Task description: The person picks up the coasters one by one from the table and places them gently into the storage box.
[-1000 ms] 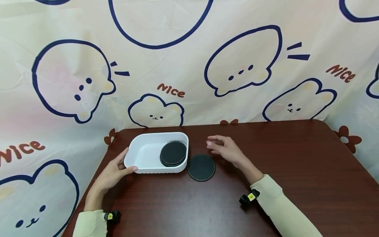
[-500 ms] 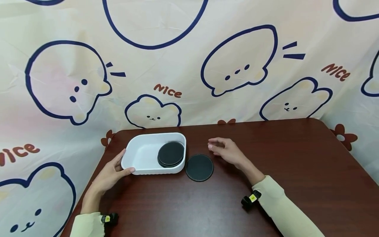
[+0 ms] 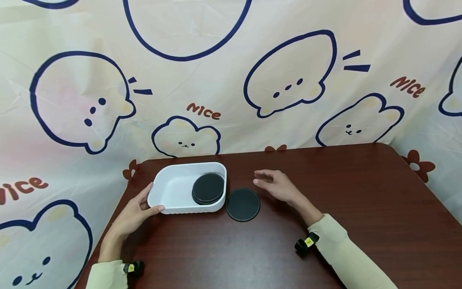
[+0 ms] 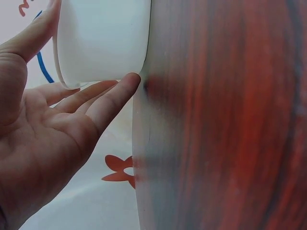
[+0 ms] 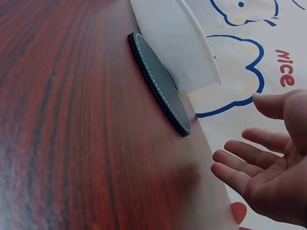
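Note:
A white plastic tray [image 3: 171, 188] stands on the table, with a small stack of round black coasters [image 3: 208, 186] at its right end. My left hand [image 3: 133, 212] grips the tray's left near corner, thumb on the near side and fingers against the end wall [image 4: 103, 43]. One more black coaster [image 3: 243, 204] lies flat on the table just right of the tray; pale stitching along its edge [image 5: 160, 86] shows in the right wrist view. Up and to the right of that coaster, my right hand [image 3: 278, 186] hovers with relaxed, spread fingers [image 5: 240, 167], holding nothing.
The dark brown wooden table [image 3: 361, 200] extends well to the right and toward me. A cartoon-printed cloth [image 3: 231, 80] hangs behind it and around the sides. Each sleeve carries a small black wrist camera [image 3: 134, 267].
The head view has shifted slightly. Relative to the lone coaster, my right hand has drifted a little to the right. The left hand, tray and coasters keep their places.

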Tool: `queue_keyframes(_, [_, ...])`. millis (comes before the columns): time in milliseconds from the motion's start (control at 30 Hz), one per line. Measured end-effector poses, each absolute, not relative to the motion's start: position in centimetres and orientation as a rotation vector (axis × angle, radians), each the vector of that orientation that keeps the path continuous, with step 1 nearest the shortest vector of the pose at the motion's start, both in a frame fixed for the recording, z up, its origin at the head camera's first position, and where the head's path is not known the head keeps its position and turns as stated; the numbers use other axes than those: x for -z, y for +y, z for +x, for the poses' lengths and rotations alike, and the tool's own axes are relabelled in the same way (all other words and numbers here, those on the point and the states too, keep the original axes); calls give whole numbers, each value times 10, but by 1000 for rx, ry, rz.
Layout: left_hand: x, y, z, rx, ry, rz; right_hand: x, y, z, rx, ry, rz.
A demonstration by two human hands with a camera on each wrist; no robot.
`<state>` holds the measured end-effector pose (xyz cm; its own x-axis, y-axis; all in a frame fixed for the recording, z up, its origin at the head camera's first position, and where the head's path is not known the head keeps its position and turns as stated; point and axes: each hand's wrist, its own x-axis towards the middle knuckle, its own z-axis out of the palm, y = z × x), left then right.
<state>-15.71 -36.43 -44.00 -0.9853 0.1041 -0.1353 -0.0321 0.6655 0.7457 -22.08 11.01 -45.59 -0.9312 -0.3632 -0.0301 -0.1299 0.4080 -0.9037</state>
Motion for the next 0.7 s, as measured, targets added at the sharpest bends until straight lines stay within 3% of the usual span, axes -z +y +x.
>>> queue_keyframes(700, [438,-362,-156,-1234,2722,41,461,102,-215,1223,2531,-653])
